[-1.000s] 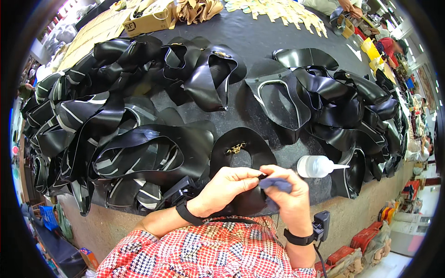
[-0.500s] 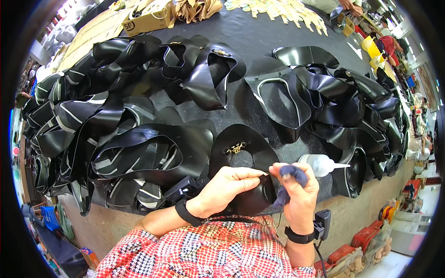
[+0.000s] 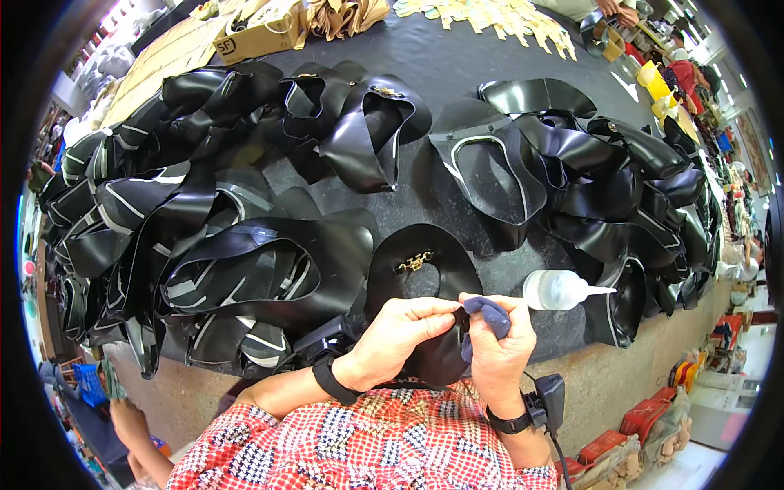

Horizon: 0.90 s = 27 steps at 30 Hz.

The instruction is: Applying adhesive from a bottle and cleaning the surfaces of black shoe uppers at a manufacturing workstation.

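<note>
Change: the cloth is brought back in. Half a second ago, the bunched dark-blue fabric cloth point(image 3: 487, 313) was held off to the right; now it is gripped close beside the left fingertips, roughly as it was a second ago. It is pinched between the thumb and fingers of the right hand point(image 3: 502, 347), part hanging below; those fingers are narrow on it. The left hand point(image 3: 396, 331) is barely shifted: thumb and index tip are pressed together at the edge of the glossy black leather-like piece with a rounded opening point(image 3: 457, 273). Whether that edge or something smaller is pinched cannot be told.

The black piece is placed at the near edge of the dark table point(image 3: 474, 69), in front of the torso, its lower part partly covered by the hands. A gold-coloured metal fitting point(image 3: 416, 261) is seen above its opening.

The translucent white squeeze bottle with a pointed nozzle point(image 3: 551, 290), part-hidden by the hand half a second ago, is now uncovered, lying on its side just right of the hands. Judged meaning: work is resumed at the same edge spot, none of it visibly finished.
</note>
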{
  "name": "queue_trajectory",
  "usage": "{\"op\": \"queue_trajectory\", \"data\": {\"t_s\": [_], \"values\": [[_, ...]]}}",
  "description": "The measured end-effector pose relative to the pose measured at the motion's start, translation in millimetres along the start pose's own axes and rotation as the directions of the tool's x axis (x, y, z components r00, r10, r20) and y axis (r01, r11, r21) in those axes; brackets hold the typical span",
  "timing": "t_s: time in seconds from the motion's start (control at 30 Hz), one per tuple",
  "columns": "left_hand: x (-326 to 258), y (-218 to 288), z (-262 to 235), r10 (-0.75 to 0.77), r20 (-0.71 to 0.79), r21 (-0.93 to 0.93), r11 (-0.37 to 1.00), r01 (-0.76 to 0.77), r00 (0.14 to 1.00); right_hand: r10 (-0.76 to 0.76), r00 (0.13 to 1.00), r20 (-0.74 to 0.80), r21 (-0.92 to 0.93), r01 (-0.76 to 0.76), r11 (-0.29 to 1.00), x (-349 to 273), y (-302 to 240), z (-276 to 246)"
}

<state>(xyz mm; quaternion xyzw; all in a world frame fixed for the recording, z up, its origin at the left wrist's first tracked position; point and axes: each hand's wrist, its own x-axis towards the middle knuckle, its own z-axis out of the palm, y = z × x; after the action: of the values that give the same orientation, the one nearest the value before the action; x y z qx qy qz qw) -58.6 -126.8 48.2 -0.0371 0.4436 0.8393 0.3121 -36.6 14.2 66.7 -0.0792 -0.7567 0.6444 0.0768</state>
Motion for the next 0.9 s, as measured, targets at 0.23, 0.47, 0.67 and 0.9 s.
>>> {"op": "queue_trajectory", "data": {"t_s": [0.23, 0.47, 0.67, 0.9], "values": [[0, 5, 1, -0.029, -0.010, -0.040, 0.999, 0.028, 1.000, 0.157, 0.976, 0.151, 0.414, -0.207, 0.887, 12, -10, -18], [-1, -2, 4, 0.064, 0.021, 0.077, 0.995, -0.066, 0.998, 0.099, 0.975, 0.197, 0.016, -0.104, 0.994, 13, -2, -12], [3, 0, 6, -0.030, 0.006, 0.177, 0.984, 0.028, 1.000, 0.173, 0.982, 0.076, 0.366, -0.189, 0.911, 25, -8, -18], [4, -14, 7, 0.117, -0.042, 0.229, 0.968, -0.105, 0.992, -0.025, 0.922, 0.386, -0.070, 0.056, 0.996, 23, 9, -10]]}}
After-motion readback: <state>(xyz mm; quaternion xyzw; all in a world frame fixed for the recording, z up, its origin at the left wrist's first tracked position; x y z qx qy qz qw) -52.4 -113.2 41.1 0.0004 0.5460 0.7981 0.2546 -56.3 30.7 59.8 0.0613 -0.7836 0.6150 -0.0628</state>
